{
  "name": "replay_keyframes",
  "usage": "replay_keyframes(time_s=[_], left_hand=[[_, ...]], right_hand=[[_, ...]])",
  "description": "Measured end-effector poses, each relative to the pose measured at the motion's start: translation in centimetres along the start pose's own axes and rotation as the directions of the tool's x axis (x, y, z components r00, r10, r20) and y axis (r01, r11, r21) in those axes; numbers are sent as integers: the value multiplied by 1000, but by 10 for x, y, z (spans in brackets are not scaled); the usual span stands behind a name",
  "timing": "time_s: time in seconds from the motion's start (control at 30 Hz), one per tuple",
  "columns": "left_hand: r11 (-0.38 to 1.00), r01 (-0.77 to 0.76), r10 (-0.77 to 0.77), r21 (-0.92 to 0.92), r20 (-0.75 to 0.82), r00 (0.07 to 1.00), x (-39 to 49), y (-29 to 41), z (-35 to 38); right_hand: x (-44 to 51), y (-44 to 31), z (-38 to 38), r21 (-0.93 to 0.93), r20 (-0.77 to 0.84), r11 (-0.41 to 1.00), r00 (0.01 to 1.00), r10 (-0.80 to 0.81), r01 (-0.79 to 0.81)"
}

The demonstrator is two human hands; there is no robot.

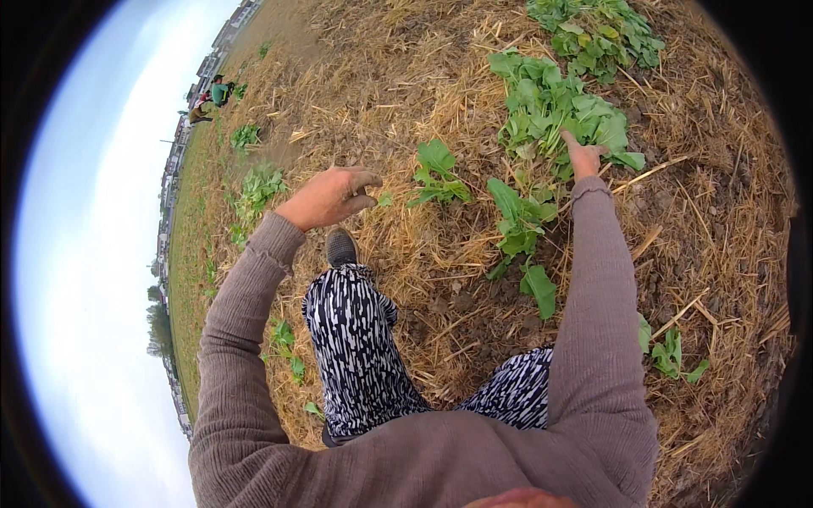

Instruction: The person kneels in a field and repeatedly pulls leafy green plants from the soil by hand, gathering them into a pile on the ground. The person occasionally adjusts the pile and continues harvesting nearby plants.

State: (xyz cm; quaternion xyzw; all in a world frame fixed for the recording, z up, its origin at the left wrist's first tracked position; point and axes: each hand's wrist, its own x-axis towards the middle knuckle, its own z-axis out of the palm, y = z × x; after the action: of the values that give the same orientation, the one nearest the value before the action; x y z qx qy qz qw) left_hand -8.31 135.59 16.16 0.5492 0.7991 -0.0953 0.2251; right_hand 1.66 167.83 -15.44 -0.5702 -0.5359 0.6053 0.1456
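My right hand reaches to the near edge of a heap of cut leafy greens lying on the straw. Its thumb and fingers are spread against the stems and leaves; part of the fingers is hidden. My left hand hovers above the straw in front of my shoe, fingers curved and apart, with nothing in them. Between the hands grows a small leafy plant. A larger leafy plant stands in bare soil closer to my body, left of my right forearm.
Another heap of greens lies farther off at upper right. More greens lie to the left, and a low plant grows right of my right arm. Dry straw covers the soil. Far left, people crouch in the field.
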Motion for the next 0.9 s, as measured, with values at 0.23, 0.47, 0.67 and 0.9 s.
replay_keyframes(time_s=[0.23, 0.47, 0.67, 0.9], left_hand=[[928, -373, 373, -5, 55, 926, 88, -43, 58], [888, -442, 447, -127, 19, 894, 90, -189, 114], [973, -51, 13, -226, -166, 986, 43, -391, 168], [773, 247, -419, -584, -178, 890, 43, -532, 269]], right_hand=[[-2, -41, 38, -314, 104, 947, 994, -37, 68], [-13, -60, 156, -819, -131, 574, 973, -190, 2], [26, 1, 82, -667, -330, 744, 907, -263, -27], [-48, -67, 77, 606, 92, 795, 990, -104, 27]])
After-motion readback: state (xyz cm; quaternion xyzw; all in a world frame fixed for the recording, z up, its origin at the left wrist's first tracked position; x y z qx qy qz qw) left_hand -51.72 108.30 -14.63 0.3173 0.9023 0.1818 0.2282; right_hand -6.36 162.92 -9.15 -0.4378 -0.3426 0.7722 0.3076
